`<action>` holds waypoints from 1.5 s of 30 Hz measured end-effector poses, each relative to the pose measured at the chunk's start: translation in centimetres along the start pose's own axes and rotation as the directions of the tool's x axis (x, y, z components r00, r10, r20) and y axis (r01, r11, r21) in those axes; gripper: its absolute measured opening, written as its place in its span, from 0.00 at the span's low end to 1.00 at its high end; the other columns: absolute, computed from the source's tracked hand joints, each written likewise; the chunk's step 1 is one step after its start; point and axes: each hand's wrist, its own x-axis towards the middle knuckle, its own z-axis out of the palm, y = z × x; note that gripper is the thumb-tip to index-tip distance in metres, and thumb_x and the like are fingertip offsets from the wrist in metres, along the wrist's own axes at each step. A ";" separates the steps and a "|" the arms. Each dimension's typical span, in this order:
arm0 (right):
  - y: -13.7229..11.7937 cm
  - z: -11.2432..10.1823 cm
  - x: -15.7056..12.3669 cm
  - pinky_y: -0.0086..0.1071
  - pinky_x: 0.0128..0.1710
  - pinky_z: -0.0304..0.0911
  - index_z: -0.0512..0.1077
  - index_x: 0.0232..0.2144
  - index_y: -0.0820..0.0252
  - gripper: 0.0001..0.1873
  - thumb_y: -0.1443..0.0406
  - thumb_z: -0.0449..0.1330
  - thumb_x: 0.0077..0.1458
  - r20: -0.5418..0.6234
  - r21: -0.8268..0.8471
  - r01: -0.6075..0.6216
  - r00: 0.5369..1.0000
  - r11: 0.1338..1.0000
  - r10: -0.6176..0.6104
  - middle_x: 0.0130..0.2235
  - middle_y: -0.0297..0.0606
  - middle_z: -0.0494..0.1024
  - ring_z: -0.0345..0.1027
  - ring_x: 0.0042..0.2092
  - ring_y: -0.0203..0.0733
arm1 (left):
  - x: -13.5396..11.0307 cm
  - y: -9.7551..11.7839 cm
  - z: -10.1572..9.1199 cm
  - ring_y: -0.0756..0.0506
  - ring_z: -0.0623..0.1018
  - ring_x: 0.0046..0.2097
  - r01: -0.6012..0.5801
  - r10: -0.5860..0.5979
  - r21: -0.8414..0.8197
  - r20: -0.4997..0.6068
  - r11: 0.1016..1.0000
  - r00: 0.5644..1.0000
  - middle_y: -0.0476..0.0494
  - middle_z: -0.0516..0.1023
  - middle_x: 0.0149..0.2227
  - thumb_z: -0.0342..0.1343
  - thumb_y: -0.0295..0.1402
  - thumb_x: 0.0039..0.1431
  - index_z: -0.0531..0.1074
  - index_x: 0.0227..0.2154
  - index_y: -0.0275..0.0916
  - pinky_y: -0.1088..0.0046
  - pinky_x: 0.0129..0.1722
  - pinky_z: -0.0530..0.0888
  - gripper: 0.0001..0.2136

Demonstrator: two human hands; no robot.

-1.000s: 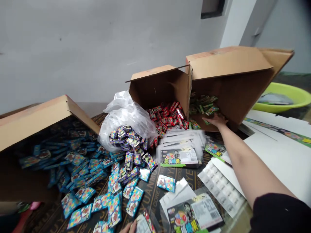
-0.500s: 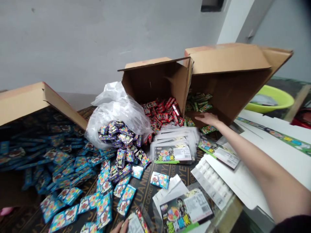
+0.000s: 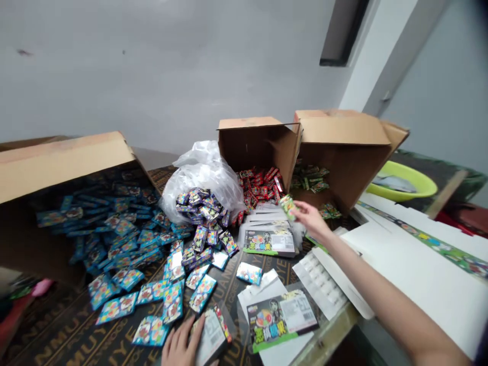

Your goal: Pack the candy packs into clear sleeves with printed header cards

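My right hand (image 3: 314,221) pinches a small green candy packet (image 3: 287,206) above the stack of printed clear bags (image 3: 267,241). At the bottom edge, my left hand (image 3: 180,346) grips a printed bag (image 3: 212,333) with a barcode label and a red packet showing at its edge. Blue candy packets (image 3: 173,301) lie left of that bag. Another printed bag (image 3: 282,319) rests on white paper to its right. Beyond my hands, purple packets (image 3: 200,206) spill from a clear plastic sack (image 3: 208,168).
Cardboard boxes lie on their sides: one with blue packets (image 3: 64,157), one with red packets (image 3: 253,123), one with green packets (image 3: 339,127). At right are a white blister tray (image 3: 320,277), white card sheets (image 3: 412,264) and a yellow-green basin (image 3: 423,188).
My right hand has come out of the green-packet box, moving left and toward me with a green packet. More of my left hand shows on the printed bag. The camera view has shifted.
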 end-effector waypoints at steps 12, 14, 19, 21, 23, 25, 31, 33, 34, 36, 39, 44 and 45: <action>-5.0 11.3 -24.6 0.49 0.41 0.63 0.69 0.43 0.42 0.16 0.66 0.57 0.51 0.205 0.081 0.538 0.815 0.839 -0.543 0.38 0.36 0.74 0.66 0.41 0.49 | 4.6 12.7 -7.0 0.47 0.74 0.40 0.335 -0.396 -0.909 0.410 -0.248 0.822 0.41 0.74 0.41 0.60 0.38 0.48 0.65 0.46 0.37 0.72 0.41 0.69 0.22; -5.4 11.5 -25.8 0.49 0.42 0.62 0.65 0.47 0.39 0.22 0.68 0.57 0.51 0.330 0.054 0.703 0.658 0.709 -0.677 0.40 0.35 0.74 0.66 0.42 0.49 | 3.9 12.1 -7.3 0.51 0.74 0.34 0.304 -0.378 -0.884 0.434 -0.356 0.818 0.45 0.75 0.36 0.58 0.39 0.50 0.68 0.40 0.36 0.77 0.35 0.70 0.16; -6.6 10.6 -25.6 0.53 0.51 0.52 0.53 0.57 0.46 0.40 0.57 0.64 0.42 0.558 0.030 0.781 0.505 0.624 -0.658 0.59 0.41 0.55 0.52 0.56 0.57 | 2.4 9.6 -8.3 0.49 0.75 0.29 0.443 -0.284 -0.832 0.537 -0.333 0.795 0.44 0.75 0.31 0.57 0.40 0.51 0.67 0.38 0.36 0.74 0.28 0.71 0.15; -6.7 10.6 -25.1 0.53 0.53 0.49 0.49 0.58 0.50 0.46 0.55 0.65 0.39 0.599 0.050 0.741 0.514 0.670 -0.614 0.60 0.43 0.51 0.47 0.58 0.58 | 2.0 9.2 -8.5 0.48 0.75 0.30 0.496 -0.217 -0.818 0.562 -0.291 0.798 0.43 0.75 0.32 0.56 0.40 0.51 0.67 0.39 0.35 0.73 0.29 0.71 0.16; -6.5 10.9 -24.7 0.49 0.54 0.50 0.50 0.58 0.51 0.45 0.58 0.64 0.39 0.621 0.095 0.702 0.512 0.706 -0.593 0.57 0.43 0.58 0.50 0.58 0.54 | 1.7 9.0 -8.4 0.48 0.75 0.32 0.511 -0.168 -0.824 0.555 -0.244 0.815 0.42 0.75 0.34 0.56 0.40 0.52 0.68 0.39 0.35 0.74 0.31 0.71 0.15; -6.1 11.2 -24.4 0.47 0.54 0.51 0.53 0.55 0.51 0.41 0.60 0.64 0.38 0.611 0.120 0.682 0.522 0.721 -0.595 0.53 0.41 0.63 0.54 0.55 0.52 | 1.4 8.4 -8.0 0.48 0.75 0.33 0.529 -0.155 -0.838 0.544 -0.131 0.825 0.42 0.76 0.35 0.53 0.41 0.53 0.69 0.41 0.35 0.75 0.31 0.70 0.17; -3.8 10.9 -23.0 0.45 0.51 0.55 0.57 0.53 0.54 0.40 0.60 0.64 0.37 0.518 0.049 0.682 0.607 0.730 -0.602 0.50 0.42 0.67 0.60 0.51 0.51 | 0.0 3.9 -6.0 0.37 0.67 0.51 0.269 -0.217 -0.535 0.159 0.801 0.963 0.37 0.69 0.50 0.59 0.45 0.43 0.66 0.49 0.39 0.58 0.51 0.61 0.29; -3.0 10.8 -22.5 0.44 0.50 0.57 0.56 0.54 0.54 0.39 0.60 0.64 0.39 0.514 0.017 0.684 0.619 0.729 -0.593 0.50 0.43 0.67 0.60 0.51 0.51 | -0.6 2.9 -5.3 0.34 0.63 0.53 0.155 -0.107 -0.317 0.166 0.936 0.980 0.37 0.66 0.52 0.64 0.42 0.35 0.62 0.52 0.40 0.54 0.53 0.57 0.37; -2.6 10.8 -22.4 0.45 0.50 0.57 0.56 0.54 0.54 0.39 0.60 0.64 0.40 0.523 0.003 0.693 0.614 0.721 -0.591 0.50 0.43 0.66 0.60 0.51 0.51 | -0.8 2.7 -5.1 0.34 0.63 0.53 0.133 -0.088 -0.245 0.189 0.960 0.978 0.36 0.65 0.52 0.65 0.40 0.34 0.59 0.54 0.40 0.54 0.52 0.57 0.40; -2.0 10.9 -22.3 0.46 0.51 0.56 0.55 0.55 0.54 0.37 0.61 0.63 0.42 0.541 -0.036 0.714 0.602 0.699 -0.587 0.51 0.44 0.66 0.58 0.52 0.51 | -1.1 2.7 -4.8 0.36 0.64 0.51 0.131 -0.094 -0.175 0.205 0.976 0.974 0.37 0.65 0.51 0.63 0.36 0.36 0.52 0.58 0.40 0.56 0.51 0.59 0.42; -1.8 11.0 -22.2 0.48 0.51 0.55 0.55 0.55 0.54 0.35 0.63 0.61 0.45 0.558 -0.083 0.728 0.600 0.681 -0.574 0.52 0.45 0.64 0.57 0.53 0.52 | -1.2 3.0 -5.2 0.38 0.64 0.50 0.112 -0.074 -0.201 0.183 0.973 0.980 0.38 0.65 0.49 0.61 0.33 0.38 0.44 0.60 0.39 0.59 0.50 0.60 0.45; -2.3 10.7 -22.0 0.46 0.50 0.56 0.55 0.55 0.56 0.38 0.62 0.62 0.42 0.635 0.039 0.717 0.520 0.696 -0.571 0.52 0.45 0.66 0.59 0.52 0.51 | -1.2 3.2 -6.4 0.38 0.63 0.51 0.089 -0.052 -0.284 0.135 0.955 0.989 0.40 0.64 0.50 0.59 0.29 0.38 0.40 0.61 0.41 0.57 0.52 0.59 0.46; -2.5 10.5 -22.0 0.45 0.50 0.57 0.55 0.55 0.56 0.38 0.61 0.63 0.42 0.650 0.076 0.708 0.499 0.702 -0.574 0.51 0.45 0.66 0.60 0.52 0.51 | -1.2 3.2 -6.6 0.39 0.62 0.52 0.084 -0.042 -0.307 0.141 0.948 0.989 0.40 0.63 0.51 0.59 0.28 0.38 0.40 0.61 0.41 0.58 0.52 0.60 0.46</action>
